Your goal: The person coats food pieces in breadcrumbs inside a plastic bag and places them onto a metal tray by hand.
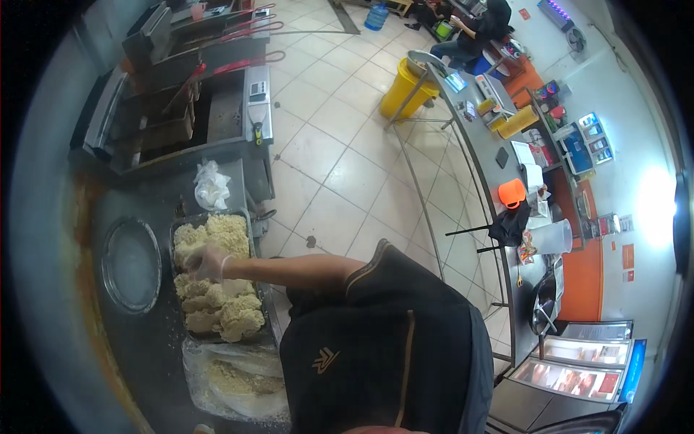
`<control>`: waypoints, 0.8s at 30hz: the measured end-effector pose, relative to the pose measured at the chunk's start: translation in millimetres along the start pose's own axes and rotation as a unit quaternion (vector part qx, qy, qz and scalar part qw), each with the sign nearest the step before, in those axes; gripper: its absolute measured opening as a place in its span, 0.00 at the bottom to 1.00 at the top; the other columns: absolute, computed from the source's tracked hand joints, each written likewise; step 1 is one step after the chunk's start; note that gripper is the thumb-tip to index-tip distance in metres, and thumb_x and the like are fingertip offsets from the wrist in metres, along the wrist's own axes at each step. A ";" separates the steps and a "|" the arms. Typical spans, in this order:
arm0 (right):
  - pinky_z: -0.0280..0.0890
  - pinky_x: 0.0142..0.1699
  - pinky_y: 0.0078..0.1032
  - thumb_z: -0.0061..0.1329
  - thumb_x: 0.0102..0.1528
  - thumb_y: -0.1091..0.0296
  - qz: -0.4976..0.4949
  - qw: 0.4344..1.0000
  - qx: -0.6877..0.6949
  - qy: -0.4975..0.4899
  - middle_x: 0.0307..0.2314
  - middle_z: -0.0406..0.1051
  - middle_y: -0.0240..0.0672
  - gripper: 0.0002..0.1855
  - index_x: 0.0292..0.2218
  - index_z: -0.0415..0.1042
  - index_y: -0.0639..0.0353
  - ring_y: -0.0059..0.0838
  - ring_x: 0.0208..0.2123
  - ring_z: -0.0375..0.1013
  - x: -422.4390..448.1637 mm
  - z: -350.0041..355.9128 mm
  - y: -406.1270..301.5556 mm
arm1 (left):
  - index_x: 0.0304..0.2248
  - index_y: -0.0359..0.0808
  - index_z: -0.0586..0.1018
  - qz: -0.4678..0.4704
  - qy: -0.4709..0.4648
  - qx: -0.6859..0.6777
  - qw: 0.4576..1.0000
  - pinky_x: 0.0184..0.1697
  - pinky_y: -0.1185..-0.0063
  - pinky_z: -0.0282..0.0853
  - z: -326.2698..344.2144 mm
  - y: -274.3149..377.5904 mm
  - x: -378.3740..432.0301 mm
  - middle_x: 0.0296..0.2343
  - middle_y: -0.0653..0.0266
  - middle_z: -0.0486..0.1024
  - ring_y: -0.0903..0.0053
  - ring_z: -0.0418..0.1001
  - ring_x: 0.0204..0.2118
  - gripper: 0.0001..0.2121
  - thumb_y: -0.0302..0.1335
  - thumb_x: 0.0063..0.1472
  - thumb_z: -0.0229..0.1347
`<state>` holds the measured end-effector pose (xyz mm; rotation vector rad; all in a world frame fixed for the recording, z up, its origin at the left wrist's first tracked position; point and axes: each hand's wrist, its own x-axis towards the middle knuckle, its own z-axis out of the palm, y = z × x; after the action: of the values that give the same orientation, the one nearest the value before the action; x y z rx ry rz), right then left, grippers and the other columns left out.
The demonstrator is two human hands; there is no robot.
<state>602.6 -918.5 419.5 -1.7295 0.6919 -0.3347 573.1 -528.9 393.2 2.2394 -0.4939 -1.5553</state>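
Note:
My right hand (209,262), in a clear thin glove, reaches down onto pale, crumb-coated pieces of food (234,317) heaped in a dark rectangular metal tray (250,233). Its fingers are blurred against the coating, so whether they grip a piece cannot be told. My left hand is out of view. Below the tray in the picture lies an opened clear plastic bag (198,380) with loose pale crumbs (244,378) inside. Left of the tray rests a round shallow metal pan or lid (132,266). A crumpled white plastic bag (212,185) lies just above the tray.
Deep fryers (217,116) with red-handled baskets adjoin the counter; a scraper (258,122) lies on their edge. Across the tiled floor (336,179) stands a long metal table (482,157) with an orange container (511,193). Beyond are a yellow bin (407,92) and a seated person (477,38).

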 end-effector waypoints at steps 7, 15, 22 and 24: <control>0.60 0.51 0.29 0.46 0.51 0.67 0.113 0.840 0.507 -0.158 0.42 0.65 0.42 0.31 0.54 0.49 0.62 0.32 0.45 0.66 -33.0 -15.2 -50.3 | 0.39 0.31 0.69 0.303 0.180 -0.158 0.923 0.41 0.78 0.63 -31.4 155.9 20.3 0.34 0.58 0.71 0.74 0.69 0.38 0.10 0.28 0.59 0.48; 0.58 0.53 0.34 0.41 0.54 0.67 0.107 0.759 0.598 -0.232 0.46 0.58 0.47 0.26 0.52 0.50 0.61 0.39 0.49 0.60 -80.3 -17.7 -128.4 | 0.41 0.31 0.68 0.436 0.357 -0.352 0.747 0.41 0.82 0.64 -81.9 244.1 -16.3 0.36 0.62 0.69 0.80 0.68 0.39 0.13 0.19 0.55 0.52; 0.51 0.57 0.42 0.47 0.49 0.69 0.179 0.774 0.566 -0.218 0.50 0.53 0.48 0.34 0.55 0.48 0.59 0.47 0.52 0.55 -85.7 -10.5 -149.0 | 0.39 0.29 0.71 0.472 0.365 -0.339 0.727 0.40 0.85 0.66 -89.2 236.0 -17.4 0.34 0.63 0.71 0.83 0.70 0.36 0.14 0.16 0.51 0.54; 0.52 0.56 0.43 0.46 0.49 0.70 0.121 0.754 0.594 -0.253 0.50 0.53 0.49 0.33 0.54 0.48 0.60 0.48 0.51 0.57 -86.6 -11.7 -141.7 | 0.38 0.29 0.72 0.467 0.360 -0.355 0.725 0.40 0.85 0.67 -89.2 235.8 -22.3 0.33 0.63 0.71 0.83 0.70 0.35 0.13 0.16 0.51 0.55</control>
<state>566.8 -855.1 569.3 -0.4287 0.1612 -0.0524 631.9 -714.6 554.8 1.3785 -0.5172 -0.1979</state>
